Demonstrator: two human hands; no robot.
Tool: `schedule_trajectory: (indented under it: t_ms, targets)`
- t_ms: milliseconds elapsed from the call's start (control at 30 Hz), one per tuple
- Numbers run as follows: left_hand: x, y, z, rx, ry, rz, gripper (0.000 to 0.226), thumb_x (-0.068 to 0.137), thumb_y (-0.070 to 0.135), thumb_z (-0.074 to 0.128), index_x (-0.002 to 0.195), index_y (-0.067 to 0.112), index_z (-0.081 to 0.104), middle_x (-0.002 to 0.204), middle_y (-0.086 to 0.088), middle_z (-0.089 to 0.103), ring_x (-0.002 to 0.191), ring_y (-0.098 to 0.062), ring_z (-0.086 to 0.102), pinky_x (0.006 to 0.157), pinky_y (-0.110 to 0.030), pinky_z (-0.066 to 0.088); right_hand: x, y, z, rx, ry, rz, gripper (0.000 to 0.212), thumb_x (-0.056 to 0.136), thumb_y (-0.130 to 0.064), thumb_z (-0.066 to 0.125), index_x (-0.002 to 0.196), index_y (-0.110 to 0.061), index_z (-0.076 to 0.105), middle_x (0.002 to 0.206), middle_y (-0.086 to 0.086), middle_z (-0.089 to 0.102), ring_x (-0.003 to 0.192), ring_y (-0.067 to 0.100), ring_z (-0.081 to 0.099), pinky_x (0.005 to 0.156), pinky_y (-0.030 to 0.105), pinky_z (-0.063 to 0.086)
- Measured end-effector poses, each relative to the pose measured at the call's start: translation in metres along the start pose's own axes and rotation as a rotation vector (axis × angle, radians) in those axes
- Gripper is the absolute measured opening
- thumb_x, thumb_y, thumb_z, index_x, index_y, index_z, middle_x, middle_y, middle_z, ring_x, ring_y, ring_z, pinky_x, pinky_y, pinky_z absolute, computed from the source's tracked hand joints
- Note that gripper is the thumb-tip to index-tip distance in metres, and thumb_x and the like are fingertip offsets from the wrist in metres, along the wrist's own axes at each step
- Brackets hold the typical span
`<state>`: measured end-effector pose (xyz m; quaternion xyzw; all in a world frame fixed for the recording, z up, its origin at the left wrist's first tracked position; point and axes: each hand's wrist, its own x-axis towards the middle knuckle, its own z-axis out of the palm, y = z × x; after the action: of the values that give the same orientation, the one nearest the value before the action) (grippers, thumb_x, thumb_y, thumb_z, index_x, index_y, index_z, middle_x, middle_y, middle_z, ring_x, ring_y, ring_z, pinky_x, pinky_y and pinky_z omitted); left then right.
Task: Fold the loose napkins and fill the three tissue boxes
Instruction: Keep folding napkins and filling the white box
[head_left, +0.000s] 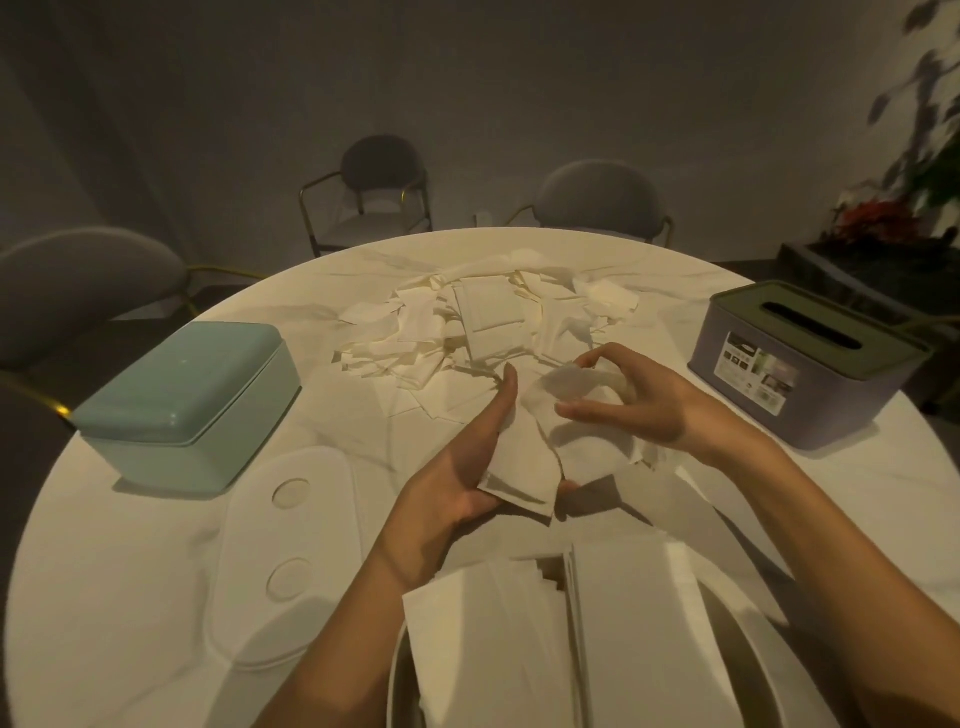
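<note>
Round white table (130, 597); left hand (457, 467) grips folded napkins (524, 467), right hand (639, 395) pinches one napkin (571, 384)

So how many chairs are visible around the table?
3: one chair at the left edge, one beyond the table's far side, one far right of it. Others may sit outside the frame.

the table (130, 597) looks like smooth pale marble with a soft sheen. left on it, the teal box (187, 400) seems smooth satin plastic; right, the lavender box (800, 364) matt plastic. the napkins (467, 332) mid-table are thin, crinkled, matt paper.
</note>
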<state>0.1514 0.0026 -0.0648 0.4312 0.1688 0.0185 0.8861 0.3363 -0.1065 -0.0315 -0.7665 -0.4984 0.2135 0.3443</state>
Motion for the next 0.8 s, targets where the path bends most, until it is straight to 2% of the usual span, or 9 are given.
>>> schedule_trajectory:
  t_ms: [100,167,267,333,400,467,600,700,800]
  targets:
    - [0.018,0.005,-0.004,-0.123,0.039,-0.030,0.074,0.093,0.079,0.044,0.138,0.023,0.063,0.134,-0.020,0.065,0.110,-0.041,0.065,0.066,-0.042,0.059,-0.009,0.004,-0.011,0.086,-0.099,0.045,0.042,0.088,-0.055,0.062,0.123,-0.033,0.054,0.114,-0.011,0.056,0.103,0.012,0.054,0.081,0.025,0.044]
    - [0.020,0.003,-0.009,-0.150,0.066,-0.006,0.068,0.097,0.072,0.047,0.138,0.020,0.063,0.131,-0.019,0.066,0.110,-0.041,0.065,0.063,-0.041,0.059,-0.013,0.002,-0.014,0.121,-0.118,0.031,0.024,0.094,-0.047,0.061,0.114,-0.035,0.058,0.108,-0.013,0.060,0.099,0.009,0.055,0.082,0.025,0.044]
    - [0.020,0.003,-0.012,-0.149,0.183,0.023,0.058,0.101,0.064,0.046,0.136,0.022,0.064,0.127,-0.017,0.070,0.109,-0.041,0.067,0.068,-0.047,0.059,-0.014,-0.006,-0.015,0.231,-0.066,0.019,0.023,0.084,-0.050,0.069,0.105,-0.042,0.065,0.103,-0.017,0.067,0.098,0.009,0.061,0.079,0.019,0.047]
    - [0.020,0.005,-0.006,-0.156,0.206,0.066,0.053,0.103,0.060,0.046,0.132,0.020,0.067,0.123,-0.017,0.072,0.103,-0.039,0.071,0.087,-0.057,0.055,-0.013,-0.014,-0.014,0.340,-0.019,0.022,0.025,0.081,-0.048,0.073,0.104,-0.043,0.067,0.102,-0.016,0.069,0.097,0.010,0.063,0.072,0.017,0.049]
    - [0.023,0.003,-0.003,-0.161,0.220,0.123,0.054,0.104,0.056,0.046,0.136,0.017,0.065,0.125,-0.017,0.071,0.109,-0.037,0.069,0.100,-0.055,0.052,-0.015,-0.022,-0.006,0.448,0.016,0.047,0.018,0.083,-0.041,0.076,0.099,-0.041,0.067,0.098,-0.014,0.069,0.091,0.008,0.062,0.065,0.016,0.048]
    - [0.026,0.000,0.000,-0.178,0.234,0.198,0.060,0.104,0.058,0.041,0.138,0.014,0.062,0.121,-0.017,0.073,0.108,-0.035,0.069,0.091,-0.048,0.060,-0.015,-0.028,0.010,0.510,0.058,0.103,0.020,0.080,-0.039,0.079,0.096,-0.033,0.071,0.097,-0.007,0.070,0.087,0.010,0.064,0.065,0.025,0.054]
    - [0.027,-0.006,0.002,-0.193,0.171,0.139,0.089,0.084,0.088,0.041,0.131,0.019,0.070,0.131,-0.019,0.068,0.113,-0.041,0.066,0.099,-0.065,0.049,-0.009,-0.023,0.038,0.255,0.265,0.063,0.029,0.085,-0.045,0.077,0.100,-0.021,0.074,0.092,-0.009,0.071,0.084,0.011,0.065,0.073,0.037,0.055]
    - [0.025,-0.007,0.001,-0.174,0.184,0.159,0.072,0.087,0.080,0.047,0.116,0.023,0.079,0.125,-0.016,0.072,0.111,-0.039,0.068,0.107,-0.069,0.042,-0.006,-0.018,0.036,0.083,0.217,0.012,0.034,0.095,-0.043,0.066,0.119,-0.019,0.065,0.106,-0.011,0.064,0.097,0.011,0.059,0.079,0.031,0.044]
    - [0.027,-0.010,-0.005,-0.031,0.323,0.176,0.049,0.100,0.053,0.058,0.132,0.018,0.067,0.119,-0.016,0.074,0.100,-0.039,0.073,0.083,-0.059,0.059,-0.003,-0.013,0.028,0.115,0.132,0.036,0.025,0.103,-0.026,0.056,0.125,-0.016,0.059,0.105,-0.007,0.060,0.093,0.010,0.055,0.073,0.024,0.043]
